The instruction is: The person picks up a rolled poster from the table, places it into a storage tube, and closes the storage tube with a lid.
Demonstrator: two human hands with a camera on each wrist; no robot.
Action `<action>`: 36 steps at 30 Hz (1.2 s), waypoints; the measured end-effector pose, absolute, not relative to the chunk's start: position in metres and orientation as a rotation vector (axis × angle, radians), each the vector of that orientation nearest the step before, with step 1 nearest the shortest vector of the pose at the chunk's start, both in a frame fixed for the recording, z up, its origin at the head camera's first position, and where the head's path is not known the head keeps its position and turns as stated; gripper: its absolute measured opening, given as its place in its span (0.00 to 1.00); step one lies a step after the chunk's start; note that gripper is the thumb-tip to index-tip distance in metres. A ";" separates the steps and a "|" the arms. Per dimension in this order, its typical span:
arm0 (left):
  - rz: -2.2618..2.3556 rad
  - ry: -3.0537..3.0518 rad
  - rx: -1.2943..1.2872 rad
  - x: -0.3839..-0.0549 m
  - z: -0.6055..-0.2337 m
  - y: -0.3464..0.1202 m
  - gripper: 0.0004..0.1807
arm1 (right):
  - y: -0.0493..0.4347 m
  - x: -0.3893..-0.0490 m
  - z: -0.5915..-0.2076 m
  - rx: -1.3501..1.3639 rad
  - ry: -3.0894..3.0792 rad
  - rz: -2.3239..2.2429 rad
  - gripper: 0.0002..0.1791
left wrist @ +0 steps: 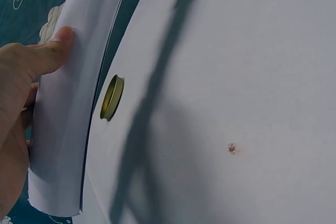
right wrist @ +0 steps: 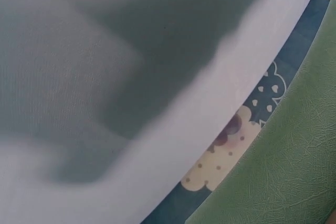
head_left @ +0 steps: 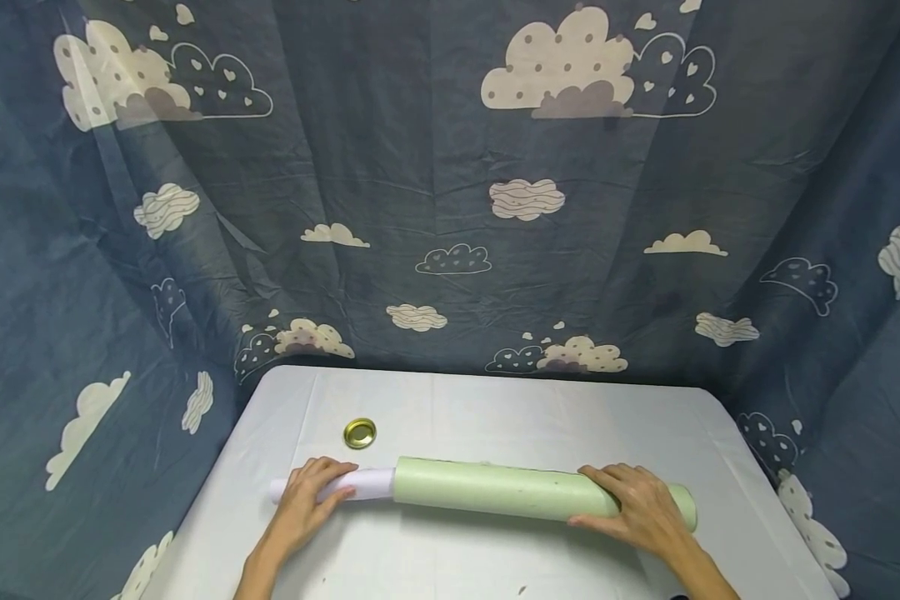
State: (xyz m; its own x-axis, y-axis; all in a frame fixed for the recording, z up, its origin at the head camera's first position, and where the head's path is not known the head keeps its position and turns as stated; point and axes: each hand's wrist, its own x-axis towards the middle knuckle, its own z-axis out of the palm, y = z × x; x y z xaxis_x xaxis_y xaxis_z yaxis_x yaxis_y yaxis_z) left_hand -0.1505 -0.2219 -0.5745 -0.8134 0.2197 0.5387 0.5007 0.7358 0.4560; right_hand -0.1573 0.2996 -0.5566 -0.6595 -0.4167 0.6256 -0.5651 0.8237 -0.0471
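My left hand (head_left: 305,504) grips a narrow white paper roll (head_left: 371,484), its thumb lying along the near side. In the left wrist view the thumb (left wrist: 63,43) presses on the white roll (left wrist: 68,103), whose lower end shows a loose edge. The roll's right end sits inside the left opening of a thicker light green roll (head_left: 487,487). Around the green roll near its right end, my right hand (head_left: 636,508) holds on with thumb in front and fingers over the top. The right wrist view catches only the green roll's creased, textured surface (right wrist: 283,166); the hand is almost wholly out of it.
A small round gold lid (head_left: 359,433) lies on the white-covered table (head_left: 532,408), beyond the left hand. Dark blue cloth with cloud prints (head_left: 450,167) hangs behind and at both sides. Shadows of the rolls and arms fall on the tabletop.
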 end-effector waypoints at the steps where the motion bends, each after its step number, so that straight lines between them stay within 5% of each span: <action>1: -0.839 -2.479 -0.550 -0.150 -0.575 -0.221 0.20 | 0.299 -0.157 -0.557 0.722 -2.383 0.315 0.43; 36: -0.858 -2.546 -0.591 -0.146 -0.577 -0.186 0.19 | 0.285 -0.151 -0.563 0.733 -2.410 0.297 0.43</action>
